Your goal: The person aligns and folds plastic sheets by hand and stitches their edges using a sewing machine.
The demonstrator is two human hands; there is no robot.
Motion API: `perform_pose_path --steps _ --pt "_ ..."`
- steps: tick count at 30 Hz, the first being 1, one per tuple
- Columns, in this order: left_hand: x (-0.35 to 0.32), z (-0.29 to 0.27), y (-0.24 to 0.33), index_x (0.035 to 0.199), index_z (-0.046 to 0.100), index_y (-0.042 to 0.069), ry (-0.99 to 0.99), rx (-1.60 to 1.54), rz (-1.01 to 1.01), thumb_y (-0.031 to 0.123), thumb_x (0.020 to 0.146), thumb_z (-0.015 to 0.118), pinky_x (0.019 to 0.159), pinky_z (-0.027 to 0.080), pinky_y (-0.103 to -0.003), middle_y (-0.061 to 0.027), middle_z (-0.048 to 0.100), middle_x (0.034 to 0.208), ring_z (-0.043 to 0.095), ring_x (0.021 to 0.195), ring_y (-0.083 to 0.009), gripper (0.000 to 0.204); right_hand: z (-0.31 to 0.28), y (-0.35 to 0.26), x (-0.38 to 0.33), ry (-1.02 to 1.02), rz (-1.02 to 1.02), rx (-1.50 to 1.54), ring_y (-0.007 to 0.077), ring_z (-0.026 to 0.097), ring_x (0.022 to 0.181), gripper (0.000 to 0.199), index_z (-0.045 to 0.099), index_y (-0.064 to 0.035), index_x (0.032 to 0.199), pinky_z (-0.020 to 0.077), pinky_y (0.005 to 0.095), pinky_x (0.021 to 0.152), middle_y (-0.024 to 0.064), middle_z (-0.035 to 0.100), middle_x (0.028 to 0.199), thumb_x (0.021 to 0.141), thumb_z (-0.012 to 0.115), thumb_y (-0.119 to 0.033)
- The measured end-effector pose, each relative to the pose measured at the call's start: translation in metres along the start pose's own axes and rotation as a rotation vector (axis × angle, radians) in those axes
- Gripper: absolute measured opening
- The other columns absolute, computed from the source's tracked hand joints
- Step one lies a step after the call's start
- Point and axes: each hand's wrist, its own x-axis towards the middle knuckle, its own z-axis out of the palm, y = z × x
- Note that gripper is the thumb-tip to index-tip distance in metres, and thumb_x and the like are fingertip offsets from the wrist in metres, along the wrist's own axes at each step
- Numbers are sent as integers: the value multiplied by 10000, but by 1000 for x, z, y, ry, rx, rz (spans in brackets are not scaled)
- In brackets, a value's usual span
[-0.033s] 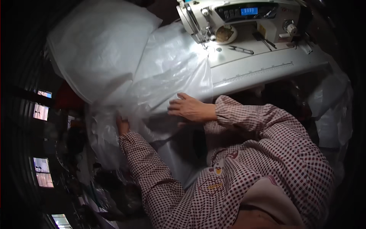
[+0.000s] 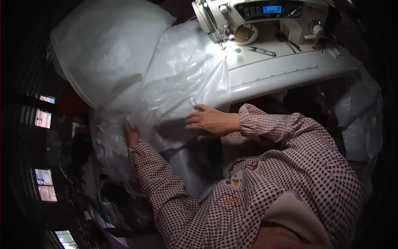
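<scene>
Thin, translucent plastic sheeting (image 2: 178,89) spreads over the left part of the sewing table and hangs past its front edge. One side of it lies beside the lit needle area of a white sewing machine (image 2: 304,29). My left hand (image 2: 132,136) is at the hanging folds on the left; the film hides most of its fingers, so their grip does not show. Near the table's front edge, my right hand (image 2: 215,121) is open, its fingers apart and reaching toward the sheeting. Whether its fingertips touch the film I cannot tell.
A wide, whitish plastic piece (image 2: 103,54) covers the far left. Thread snips (image 2: 262,51) lie on the machine bed, in front of a round dish (image 2: 246,34). A ruler scale (image 2: 273,79) runs along the table front. More clear plastic (image 2: 358,120) hangs at the right.
My right hand has shifted slightly right and toward me. The left hand has moved a little left, and the film around it has shifted slightly.
</scene>
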Motion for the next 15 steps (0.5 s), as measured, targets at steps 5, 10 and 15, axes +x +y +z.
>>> perform_pose_path --steps 5,10,15 --pt "-129 -13 116 1341 523 -13 376 -40 5 160 933 614 964 469 -383 -198 591 1303 596 1153 -289 453 -28 -36 -86 132 443 533 287 612 1084 377 603 -25 1188 444 431 991 135 658 1124 900 652 -264" --pt "-244 43 179 1094 668 -40 503 -108 175 101 915 651 746 542 -335 -176 713 950 704 841 -261 228 -11 -18 -117 179 1210 580 221 628 839 503 568 100 1134 486 318 774 196 652 964 867 697 -307" --pt "-248 100 274 1025 677 -34 267 -268 554 22 855 674 758 546 -364 -186 701 944 699 858 -320 179 38 14 -91 324 972 835 256 627 829 504 641 62 1069 478 354 785 197 663 883 870 677 -399"
